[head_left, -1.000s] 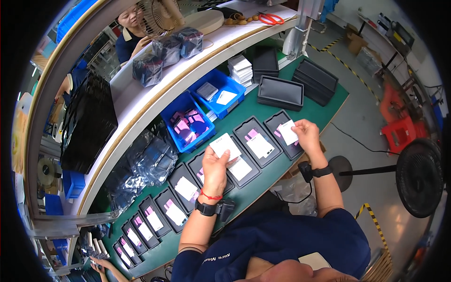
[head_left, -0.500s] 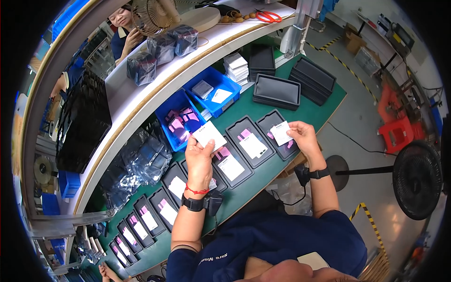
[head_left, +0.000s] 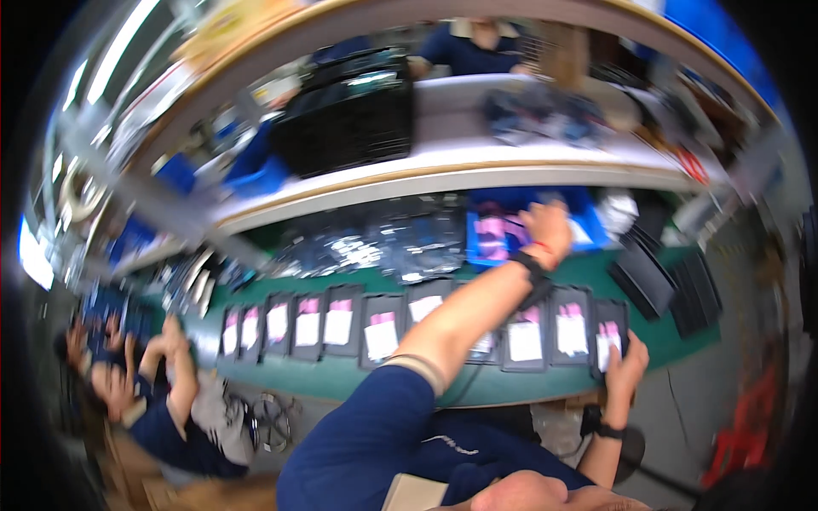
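My left hand (head_left: 548, 228) reaches across the bench to the blue bins, over the boundary between the bin of pink pieces (head_left: 494, 237) and the blue bin with white cards (head_left: 588, 223). Motion blurs its fingers, so what they hold, if anything, cannot be made out. At the right end of the row, my right hand (head_left: 626, 368) grips the side edge of a black tray (head_left: 603, 317), thumb over the rim. A white card (head_left: 607, 347) lies in that tray with pink pieces at its top. My left forearm hides part of the tray row.
Several black trays with white cards and pink pieces (head_left: 338, 324) line the green bench (head_left: 409, 387). Clear plastic-wrapped items (head_left: 375, 243) lie behind them. Stacked black trays (head_left: 645, 277) stand at right. A shelf (head_left: 341, 183) overhangs the back. Co-workers are at left and opposite.
My head view has swung left. My left hand, which held white cards, has moved to the bins. My right hand has lowered to the end tray, where a white card now lies.
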Motion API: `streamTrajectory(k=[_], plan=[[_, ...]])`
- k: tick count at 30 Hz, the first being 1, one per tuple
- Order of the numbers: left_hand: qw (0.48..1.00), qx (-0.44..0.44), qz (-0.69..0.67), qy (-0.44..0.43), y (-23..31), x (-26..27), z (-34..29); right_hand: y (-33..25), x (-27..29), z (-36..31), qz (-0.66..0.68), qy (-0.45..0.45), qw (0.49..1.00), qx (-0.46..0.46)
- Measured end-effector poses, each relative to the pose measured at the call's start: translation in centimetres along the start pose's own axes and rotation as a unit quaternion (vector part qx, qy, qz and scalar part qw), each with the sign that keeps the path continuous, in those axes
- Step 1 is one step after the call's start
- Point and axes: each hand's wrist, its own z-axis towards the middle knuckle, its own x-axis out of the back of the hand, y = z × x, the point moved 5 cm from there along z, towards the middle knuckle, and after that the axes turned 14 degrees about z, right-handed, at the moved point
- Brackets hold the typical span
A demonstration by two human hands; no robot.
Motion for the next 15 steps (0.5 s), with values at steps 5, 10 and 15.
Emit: streamTrajectory(k=[5, 10, 15], plan=[[0.985, -0.097, -0.103, -0.101, 2.6, -1.4, -1.9, 1.1, -0.9, -0.4, -0.006, -0.026, 0.999, 0.018], [0.951, -0.268, -0.14, -0.066, -3.5, 6.4, -7.8, -1.6, -2.0, 0.1, -0.03, -0.077, 0.997, 0.01], [0.974, -0.205, 0.059, -0.071, -15.0, 9.8, -8.9, -11.7, -2.5, 3.0, 0.041, -0.057, 0.982, 0.178]])
